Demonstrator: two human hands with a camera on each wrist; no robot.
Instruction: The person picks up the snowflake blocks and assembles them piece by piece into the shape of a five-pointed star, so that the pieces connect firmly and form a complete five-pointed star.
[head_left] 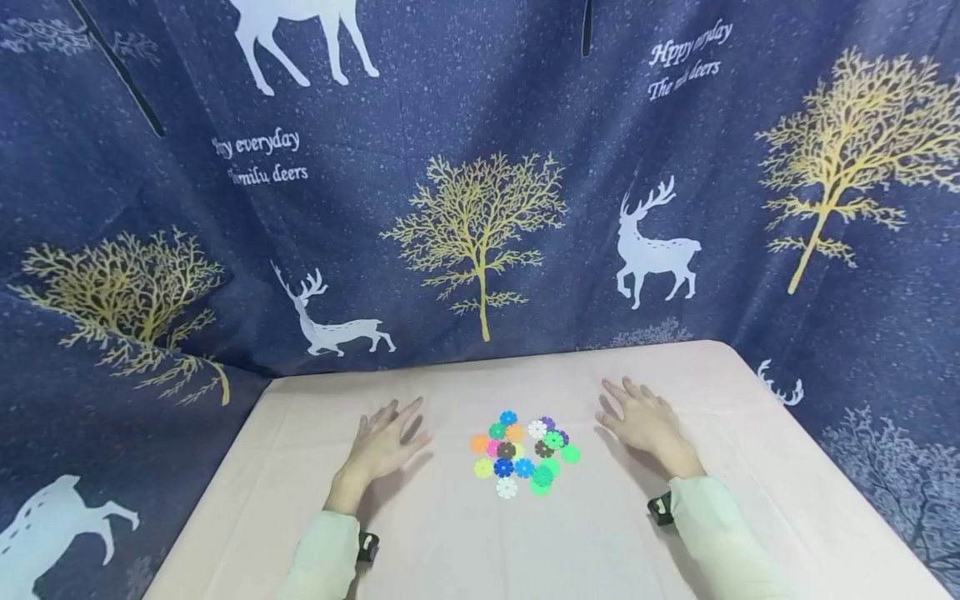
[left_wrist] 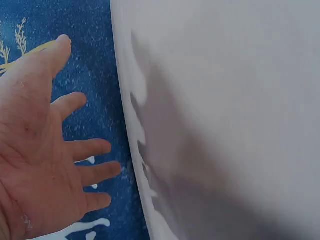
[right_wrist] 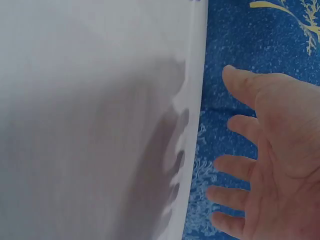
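Several flat, notched plastic discs, like snowflake building pieces, lie in a loose cluster at the middle of the table. Among them are a white disc (head_left: 507, 487), a dark blue disc (head_left: 503, 467), an orange disc (head_left: 479, 443) and a bright green disc (head_left: 571, 454). Some overlap. My left hand (head_left: 384, 446) hovers left of the cluster with its fingers spread, holding nothing; its palm shows in the left wrist view. On the other side my right hand (head_left: 647, 423) is likewise spread and free of any object, apart from the discs. Both hands cast shadows on the cloth.
A pale pink cloth covers the table (head_left: 450, 550). Behind and around it hangs a dark blue curtain (head_left: 525, 108) printed with white deer and gold trees. A small black device (head_left: 661, 508) sits at the right wrist, another black device (head_left: 367, 547) at the left.
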